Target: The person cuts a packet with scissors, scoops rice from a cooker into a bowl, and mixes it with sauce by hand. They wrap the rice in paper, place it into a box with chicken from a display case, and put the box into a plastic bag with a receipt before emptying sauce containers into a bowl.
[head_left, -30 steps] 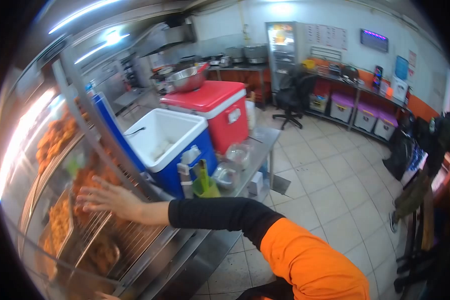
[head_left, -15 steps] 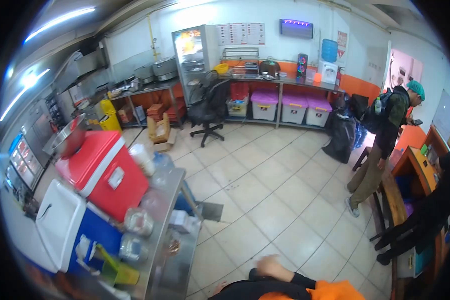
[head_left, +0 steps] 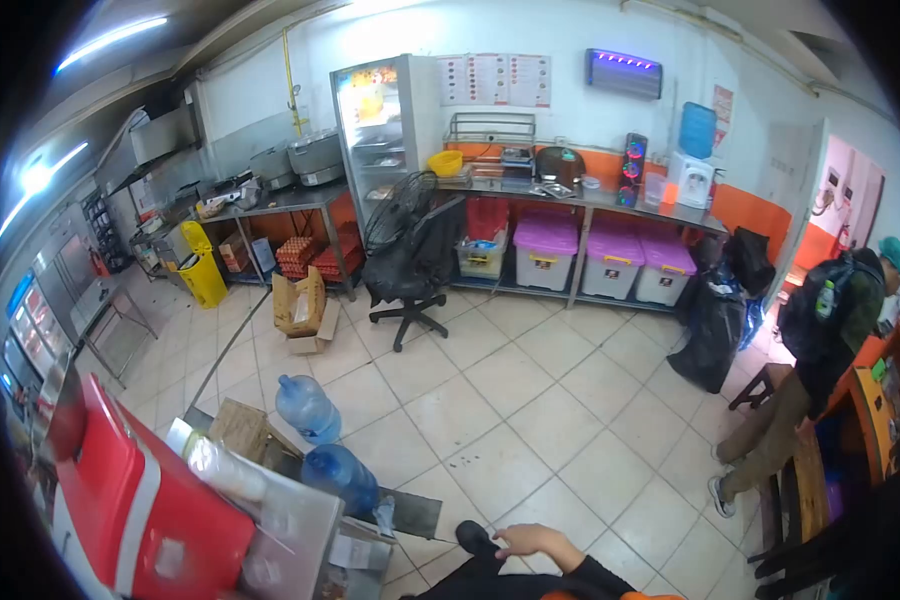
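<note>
My right hand (head_left: 532, 541) is at the bottom of the view, in front of my body, its fingers loosely stretched to the left with nothing seen in them. Under it are my dark trousers and a black shoe (head_left: 477, 538) on the tiled floor. My left hand is out of view. On the left, closest to me, a steel table (head_left: 305, 505) bears a red cooler box (head_left: 170, 520) and a plastic-wrapped white stack (head_left: 225, 468). Two blue water jugs, one nearer (head_left: 340, 478) and one farther (head_left: 308, 408), stand on the floor beyond it.
A black office chair (head_left: 410, 265) and an open carton (head_left: 305, 310) stand ahead. Lidded bins (head_left: 545, 255) sit under the back counter (head_left: 530, 190). At right are black bags (head_left: 708, 345), a person with a backpack (head_left: 820, 310) and a wooden bench (head_left: 808, 480).
My view has moved forward past the table; the blue cooler and jars have left it. Chair and back counter look nearer. My right hand shows more clearly. The person at right leans forward more.
</note>
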A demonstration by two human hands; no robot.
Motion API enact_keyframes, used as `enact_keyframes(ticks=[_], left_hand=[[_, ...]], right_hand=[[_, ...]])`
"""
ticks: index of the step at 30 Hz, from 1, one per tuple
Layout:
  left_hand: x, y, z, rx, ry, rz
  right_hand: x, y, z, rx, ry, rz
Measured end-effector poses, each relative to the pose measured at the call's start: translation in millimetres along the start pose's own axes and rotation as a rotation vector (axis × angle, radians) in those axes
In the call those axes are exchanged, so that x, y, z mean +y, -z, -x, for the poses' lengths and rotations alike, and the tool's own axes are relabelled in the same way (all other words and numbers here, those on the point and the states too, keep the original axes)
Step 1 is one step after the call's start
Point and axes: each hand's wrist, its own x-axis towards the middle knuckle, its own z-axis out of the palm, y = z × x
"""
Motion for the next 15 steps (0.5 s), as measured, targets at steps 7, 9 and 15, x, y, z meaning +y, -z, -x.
enact_keyframes(ticks=[7, 9, 15], left_hand=[[159.3, 79.5, -180.9, 0.033, -0.519, -0.362], [233.3, 122.2, -217.6, 0.045, -0.664, -0.141], [372.2, 301.4, -345.7, -0.157, -0.587, 0.14]], right_hand=[[290.2, -44.5, -198.0, 0.632, 0.176, 0.253], [322.1, -25.7, -161.0, 0.131, -0.381, 0.079], [344.4, 144.0, -173.1, -0.166, -0.673, -0.399]])
